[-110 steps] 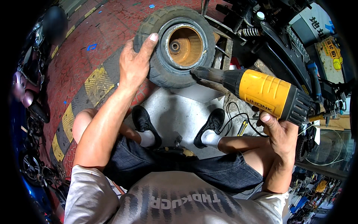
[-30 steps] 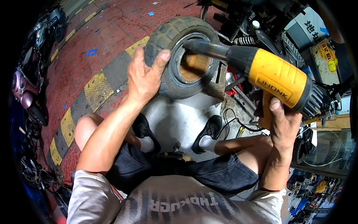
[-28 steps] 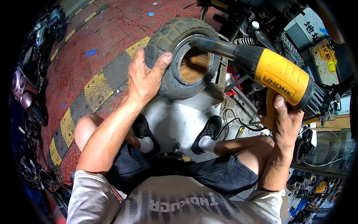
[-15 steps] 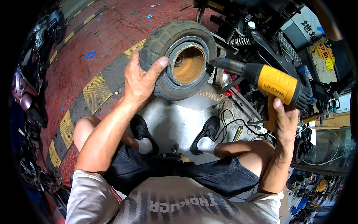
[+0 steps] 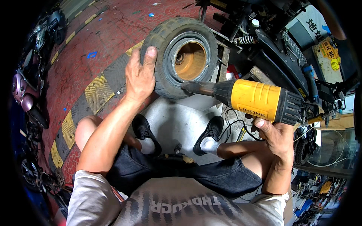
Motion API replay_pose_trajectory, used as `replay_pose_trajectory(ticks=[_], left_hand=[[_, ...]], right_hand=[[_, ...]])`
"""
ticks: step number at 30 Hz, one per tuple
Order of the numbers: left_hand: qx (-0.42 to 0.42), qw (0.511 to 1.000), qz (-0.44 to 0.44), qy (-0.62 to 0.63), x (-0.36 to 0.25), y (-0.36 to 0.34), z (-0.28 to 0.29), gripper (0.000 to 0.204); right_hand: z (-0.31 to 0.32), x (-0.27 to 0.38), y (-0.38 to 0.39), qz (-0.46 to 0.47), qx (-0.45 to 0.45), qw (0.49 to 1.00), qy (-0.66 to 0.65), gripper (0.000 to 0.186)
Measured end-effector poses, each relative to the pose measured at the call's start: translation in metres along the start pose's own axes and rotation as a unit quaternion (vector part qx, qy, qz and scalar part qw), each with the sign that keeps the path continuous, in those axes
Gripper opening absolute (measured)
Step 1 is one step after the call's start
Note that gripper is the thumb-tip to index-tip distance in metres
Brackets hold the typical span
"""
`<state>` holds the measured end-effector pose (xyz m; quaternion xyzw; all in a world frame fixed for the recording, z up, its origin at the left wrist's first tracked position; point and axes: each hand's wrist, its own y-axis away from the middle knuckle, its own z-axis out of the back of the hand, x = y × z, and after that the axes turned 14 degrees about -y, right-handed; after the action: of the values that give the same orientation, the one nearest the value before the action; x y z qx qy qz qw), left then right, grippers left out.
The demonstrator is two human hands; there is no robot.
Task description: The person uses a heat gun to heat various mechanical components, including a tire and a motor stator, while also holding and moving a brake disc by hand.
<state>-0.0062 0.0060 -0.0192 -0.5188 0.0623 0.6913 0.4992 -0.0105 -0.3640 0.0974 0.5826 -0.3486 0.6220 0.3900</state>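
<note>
A small wheel stands tilted in front of me, its chunky black tyre (image 5: 161,73) mounted on a rim (image 5: 197,64) with a rusty orange inside. Against the tyre's left side lies my left hand (image 5: 139,77), thumb raised on the near side and the other fingers partly hidden; it steadies the wheel. My right hand (image 5: 277,136) grips a yellow and black heat gun (image 5: 256,100) by its handle, which is mostly hidden under the body. The dark nozzle (image 5: 200,88) points left, at the lower edge of the tyre and rim; whether it touches cannot be made out.
Behind the wheel is a worn box-like stand (image 5: 223,62). A black cable (image 5: 234,115) runs near my right shoe (image 5: 210,132). Scooter parts with a coil spring (image 5: 246,40) crowd the right. At left lie a yellow-black ramp strip (image 5: 98,90) and parked scooters (image 5: 25,92).
The heat gun has moved left and down, its nozzle going from the rim's right side to its lower edge. My left thumb has shifted left off the rim edge, and the wheel has turned slightly.
</note>
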Motion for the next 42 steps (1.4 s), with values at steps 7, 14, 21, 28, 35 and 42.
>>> replay_pose_trajectory(ticks=[7,14,21,28,35,42], left_hand=[[-0.016,0.999,-0.026,-0.032,-0.016,0.004,0.002,0.083],[0.002,0.998,-0.044,-0.037,-0.014,0.008,0.007,0.091],[0.025,0.999,-0.014,-0.017,-0.009,0.009,0.009,0.087],[0.023,1.0,-0.013,-0.009,-0.008,0.012,0.013,0.084],[0.031,0.999,-0.002,0.017,-0.007,0.009,0.011,0.076],[0.031,0.999,0.026,0.035,-0.001,0.005,0.009,0.07]], right_hand=[[-0.018,0.006,-0.007,0.107,-0.032,0.991,-0.072,0.043],[-0.004,0.008,-0.027,0.14,-0.104,0.983,-0.063,0.051],[0.015,0.002,-0.031,0.116,-0.125,0.983,-0.073,0.052],[0.028,-0.015,-0.025,0.064,-0.129,0.988,-0.053,0.051],[0.028,-0.018,-0.015,0.003,-0.096,0.995,0.007,0.05],[0.021,-0.019,-0.008,-0.049,-0.059,0.997,0.017,0.049]])
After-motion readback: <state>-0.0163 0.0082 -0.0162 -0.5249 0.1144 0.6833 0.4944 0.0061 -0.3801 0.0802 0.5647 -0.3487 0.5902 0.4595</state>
